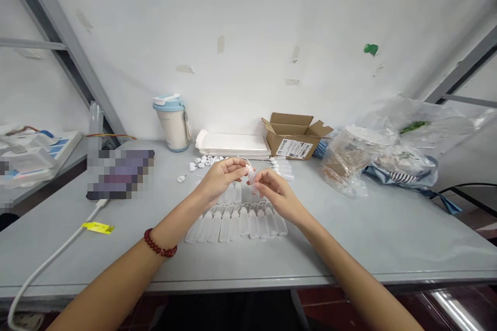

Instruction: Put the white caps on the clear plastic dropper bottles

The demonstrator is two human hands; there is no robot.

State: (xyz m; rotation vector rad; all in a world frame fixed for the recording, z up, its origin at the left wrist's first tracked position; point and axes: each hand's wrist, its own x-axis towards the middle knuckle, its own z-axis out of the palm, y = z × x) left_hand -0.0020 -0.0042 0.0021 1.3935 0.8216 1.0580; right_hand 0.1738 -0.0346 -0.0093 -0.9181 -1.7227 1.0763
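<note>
Two hands: both closed in fingertip pinches; the left hand grips the white top of a small bottle, the right hand its clear body.
Small bottle's place: between the hands, above the surface; clock directions run from here, 12 pointing to the wall.
Possible slip: the pinch is light and the plastic looks smooth, so a sideways twist or uneven push could pop the body loose or seat the top crooked.
Possible snag: the thin pale loop could catch under a finger and bend.
Possible knock: at 6 o'clock the bottle row lies close below the wrists; a dropped hand could scatter it.
Small bottle's look: translucent, slim, frosted, white-topped; fingers hide its joint, so I cannot tell whether it is fully closed.
Nearby: loose white caps at 10 o'clock, clear pieces at 2, open carton beyond them.
</note>
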